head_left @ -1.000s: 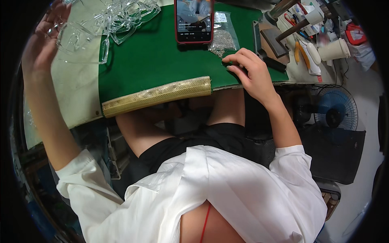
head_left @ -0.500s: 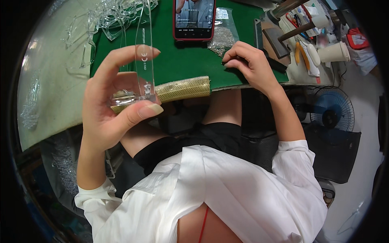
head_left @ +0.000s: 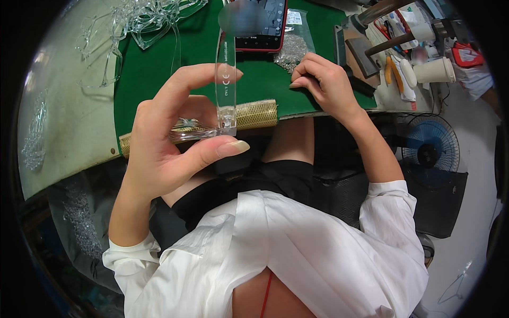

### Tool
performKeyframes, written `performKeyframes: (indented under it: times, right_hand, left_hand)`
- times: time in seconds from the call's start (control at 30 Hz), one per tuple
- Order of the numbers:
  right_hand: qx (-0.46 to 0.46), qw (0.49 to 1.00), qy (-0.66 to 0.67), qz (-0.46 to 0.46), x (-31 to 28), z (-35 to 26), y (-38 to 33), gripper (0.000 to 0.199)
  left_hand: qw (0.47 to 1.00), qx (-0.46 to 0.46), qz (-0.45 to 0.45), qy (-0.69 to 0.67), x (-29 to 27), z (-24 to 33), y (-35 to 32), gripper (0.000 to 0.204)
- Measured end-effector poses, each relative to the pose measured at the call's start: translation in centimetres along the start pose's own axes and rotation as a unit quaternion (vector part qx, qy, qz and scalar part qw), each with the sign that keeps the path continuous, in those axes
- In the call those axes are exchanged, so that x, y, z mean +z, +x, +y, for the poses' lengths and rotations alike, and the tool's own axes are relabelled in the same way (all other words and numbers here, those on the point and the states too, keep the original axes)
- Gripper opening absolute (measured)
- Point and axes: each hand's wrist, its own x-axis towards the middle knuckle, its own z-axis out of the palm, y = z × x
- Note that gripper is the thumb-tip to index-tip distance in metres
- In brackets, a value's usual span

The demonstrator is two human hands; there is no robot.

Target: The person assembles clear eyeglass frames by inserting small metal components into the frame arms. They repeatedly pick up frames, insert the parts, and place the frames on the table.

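Observation:
My left hand (head_left: 159, 140) is raised over the bench edge, its thumb and fingers closed on a clear plastic eyeglass frame (head_left: 226, 87). One temple of the frame stands upright past my fingertips, with its hinge corner just above my thumb. My right hand (head_left: 331, 87) rests at the green mat (head_left: 146, 74) with thumb and forefinger pinched together; whatever is between them is too small to make out. Beside those fingertips lies a clear plastic bag (head_left: 294, 47) of tiny metal pieces, some of them at its mouth.
A phone (head_left: 260, 42) in a red case stands at the back. Several clear eyeglass frames (head_left: 151, 24) are heaped at far left. A gold mesh-patterned roll (head_left: 260, 115) lines the bench's front edge. On the right are a metal bench press (head_left: 360, 53), orange-handled pliers (head_left: 389, 71) and a fan (head_left: 430, 146).
My left hand has moved right with the eyeglass frame, whose temple now overlaps the phone's left side. My right hand stays nearly in place, pinched beside the bag.

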Motion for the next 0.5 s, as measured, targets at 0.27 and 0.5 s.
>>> performKeyframes:
  times: [0.27,0.5]
  right_hand:
    - [0.009,0.997,-0.078,0.017,0.4,-1.4,-0.4,0.010]
    - [0.027,0.992,-0.122,-0.014,0.4,-2.0,-0.3,0.010]
  left_hand:
    - [0.999,-0.013,0.039,0.013,0.9,0.1,-0.2,0.067]
    - [0.996,0.039,0.082,0.000,1.5,0.3,0.1,0.071]
